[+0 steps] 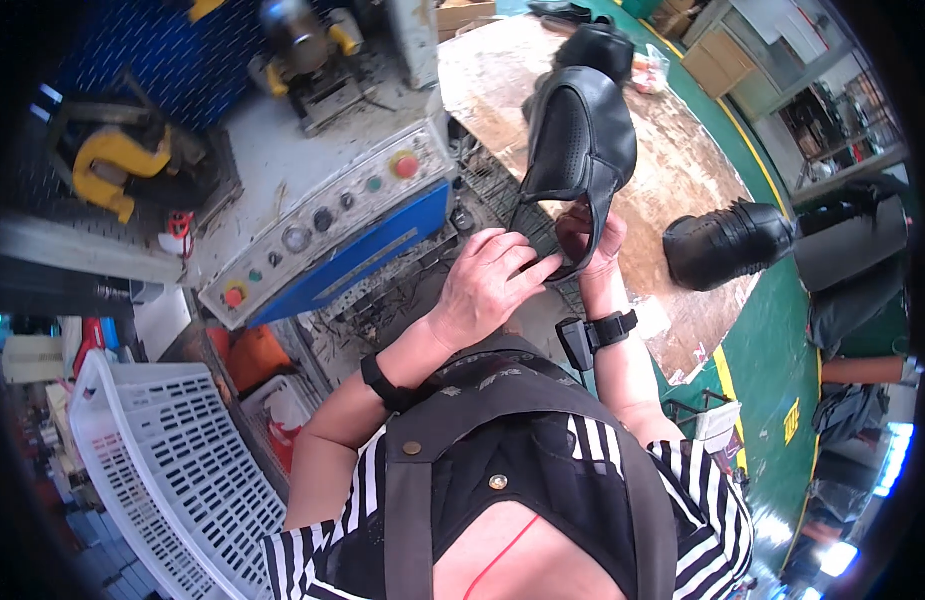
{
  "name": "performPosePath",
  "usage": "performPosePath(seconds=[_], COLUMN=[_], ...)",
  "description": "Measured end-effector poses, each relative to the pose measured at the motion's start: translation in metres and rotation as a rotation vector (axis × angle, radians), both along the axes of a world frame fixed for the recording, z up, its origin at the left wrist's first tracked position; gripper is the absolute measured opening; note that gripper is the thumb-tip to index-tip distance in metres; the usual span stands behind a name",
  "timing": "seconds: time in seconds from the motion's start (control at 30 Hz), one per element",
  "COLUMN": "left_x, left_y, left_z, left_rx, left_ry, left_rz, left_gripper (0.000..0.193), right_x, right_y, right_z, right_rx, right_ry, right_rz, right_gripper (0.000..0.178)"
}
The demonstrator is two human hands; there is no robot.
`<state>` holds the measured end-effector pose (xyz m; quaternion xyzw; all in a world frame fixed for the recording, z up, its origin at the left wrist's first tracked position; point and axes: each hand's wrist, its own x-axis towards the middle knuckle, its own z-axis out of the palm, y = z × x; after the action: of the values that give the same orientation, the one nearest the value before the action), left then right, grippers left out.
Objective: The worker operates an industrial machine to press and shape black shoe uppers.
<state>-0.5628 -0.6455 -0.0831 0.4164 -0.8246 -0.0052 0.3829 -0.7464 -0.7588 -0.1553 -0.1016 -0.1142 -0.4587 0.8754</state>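
A black leather shoe upper (622,130) with a perforated lining is held up in front of me, toe pointing away. My right hand (600,245) grips it at the near, heel end, with fingers reaching inside the opening. Beside it, my left hand (487,285) pinches the loose near edge of the same upper between thumb and fingers. Each wrist wears a black band. To the right, a black lace-up shoe (727,245) lies on the worn wooden tabletop (672,330). Another black shoe (594,48) stands at its far end, partly behind the held upper.
At the left stands a machine with a control panel (327,215) of red and green buttons and yellow clamp parts (107,165). A white slotted plastic basket (187,450) sits below it. A small plastic bag (650,70) lies on the tabletop. Green floor (757,345) borders the right.
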Motion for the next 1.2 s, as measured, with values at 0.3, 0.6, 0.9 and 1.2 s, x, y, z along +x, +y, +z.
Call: performPosePath(seconds=[0.3,0.6,0.9,1.2], left_x=[-0.095,-0.110,-0.092,-0.086], left_y=[-0.093,-0.174,-0.376,-0.380], left_z=[0.020,0.056,0.020,-0.005], left_rx=[-0.159,-0.275,-0.059,0.021], left_ry=[-0.204,-0.360,-0.303,0.145], left_rz=[-0.109,0.047,0.088,0.211], left_gripper=[0.021,0.025,0.049,0.047], right_x=[-0.134,-0.146,-0.144,-0.092], right_y=[-0.069,-0.160,-0.249,-0.234], right_z=[0.012,0.076,0.034,0.053], right_rx=[-0.193,-0.278,0.007,-0.901], right_ry=[0.131,0.262,0.777,1.573], right_rz=[-0.214,-0.302,-0.464,-1.146], right_gripper=[0.024,0.057,0.060,0.057])
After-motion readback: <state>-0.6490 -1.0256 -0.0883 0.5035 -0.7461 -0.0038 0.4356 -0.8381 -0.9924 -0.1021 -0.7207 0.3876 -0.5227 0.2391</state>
